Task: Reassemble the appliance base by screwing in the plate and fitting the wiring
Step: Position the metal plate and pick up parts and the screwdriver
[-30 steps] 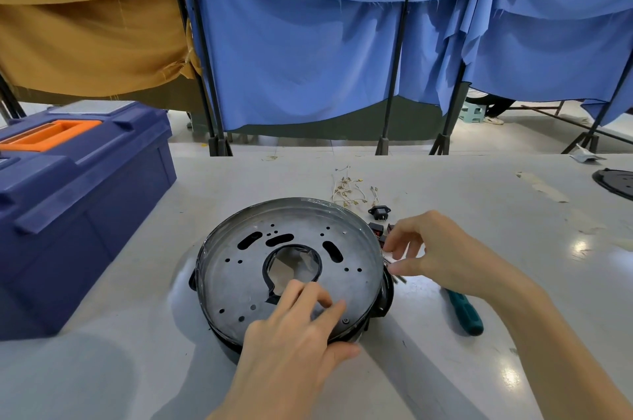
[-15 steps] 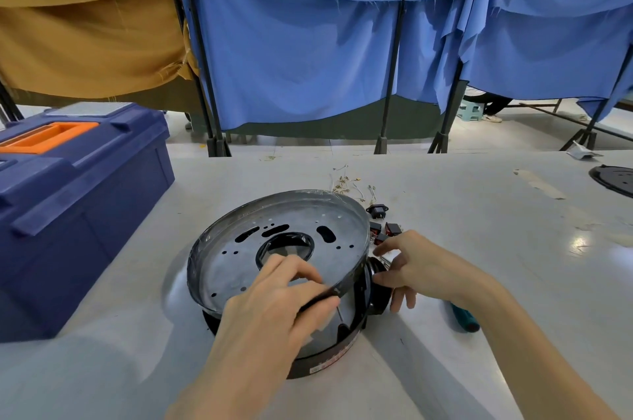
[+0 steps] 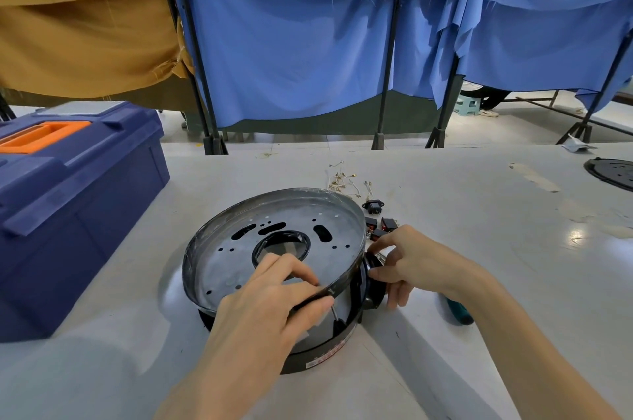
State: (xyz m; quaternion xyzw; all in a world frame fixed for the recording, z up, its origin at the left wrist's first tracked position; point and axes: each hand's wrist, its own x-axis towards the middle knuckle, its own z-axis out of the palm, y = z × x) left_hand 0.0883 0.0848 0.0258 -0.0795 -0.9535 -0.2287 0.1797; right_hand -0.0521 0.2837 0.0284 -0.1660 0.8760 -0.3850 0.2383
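Head view: my left hand [image 3: 270, 303] pinches the plate [image 3: 274, 244] rim, tilting its near edge up off the base [image 3: 329, 347]. My right hand [image 3: 411, 265] curls loosely round the base's side fitting. Probably wiring access; next, feed connectors under carefully.

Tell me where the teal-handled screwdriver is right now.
In the head view, the teal-handled screwdriver lies on the grey table, right of the round black appliance base, mostly hidden under the right hand's wrist.
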